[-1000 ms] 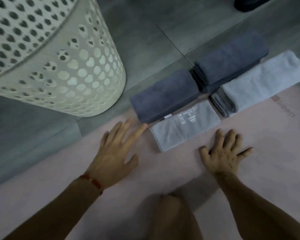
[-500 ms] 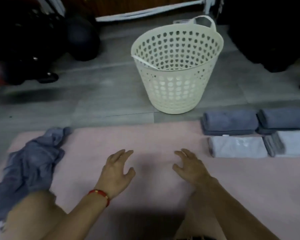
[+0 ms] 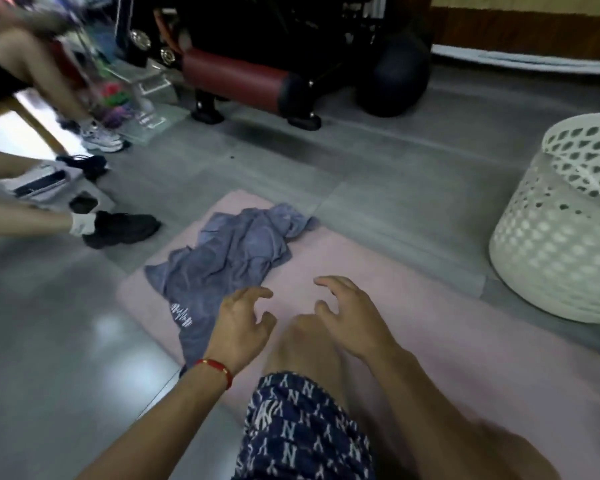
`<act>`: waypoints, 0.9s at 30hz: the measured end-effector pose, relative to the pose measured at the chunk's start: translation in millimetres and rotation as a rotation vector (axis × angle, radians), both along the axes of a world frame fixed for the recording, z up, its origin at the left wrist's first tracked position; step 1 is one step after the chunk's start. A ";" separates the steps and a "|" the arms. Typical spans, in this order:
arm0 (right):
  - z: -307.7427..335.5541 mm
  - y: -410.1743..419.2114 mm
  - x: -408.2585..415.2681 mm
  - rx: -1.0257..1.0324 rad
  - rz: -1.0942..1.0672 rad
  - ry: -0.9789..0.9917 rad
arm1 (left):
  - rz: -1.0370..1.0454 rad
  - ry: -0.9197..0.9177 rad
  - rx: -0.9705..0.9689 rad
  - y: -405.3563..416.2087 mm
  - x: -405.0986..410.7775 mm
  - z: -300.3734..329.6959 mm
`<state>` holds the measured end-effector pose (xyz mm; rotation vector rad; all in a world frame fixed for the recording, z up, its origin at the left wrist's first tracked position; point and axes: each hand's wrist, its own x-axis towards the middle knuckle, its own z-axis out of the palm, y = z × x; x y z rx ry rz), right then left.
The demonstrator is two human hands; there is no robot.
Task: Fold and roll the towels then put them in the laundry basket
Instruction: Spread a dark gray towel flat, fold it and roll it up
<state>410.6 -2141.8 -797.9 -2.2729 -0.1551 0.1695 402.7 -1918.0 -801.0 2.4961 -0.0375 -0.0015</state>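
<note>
A crumpled blue-grey towel (image 3: 226,261) with a white logo lies on the left end of the pink mat (image 3: 413,327). My left hand (image 3: 241,323), with a red bracelet at the wrist, hovers just right of the towel's near edge, fingers loosely curled and holding nothing. My right hand (image 3: 347,315) hovers beside it over the mat, fingers spread and bent, also holding nothing. The white perforated laundry basket (image 3: 561,244) stands on the floor at the right edge. The folded towels are out of view.
My bare knee (image 3: 305,344) and patterned shorts sit between my arms. Another person's legs and black shoes (image 3: 118,226) stand at the left by the mat's corner. A red-padded bench (image 3: 236,81) and a dark ball (image 3: 392,77) stand at the back on grey floor.
My view has swung left from the folded towels and basket to the crumpled towel. Both hands have lifted off the mat and moved left toward that towel.
</note>
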 end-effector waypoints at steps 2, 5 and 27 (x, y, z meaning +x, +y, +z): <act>1.8 21.1 19.0 -0.005 0.044 0.009 | 0.025 0.053 0.022 20.3 15.7 -8.4; -4.1 38.8 42.4 -0.041 0.097 0.037 | 0.019 0.118 0.031 34.1 50.8 -26.0; -45.0 17.3 72.3 -0.219 0.136 0.214 | 0.141 0.453 -0.192 44.4 291.4 -163.6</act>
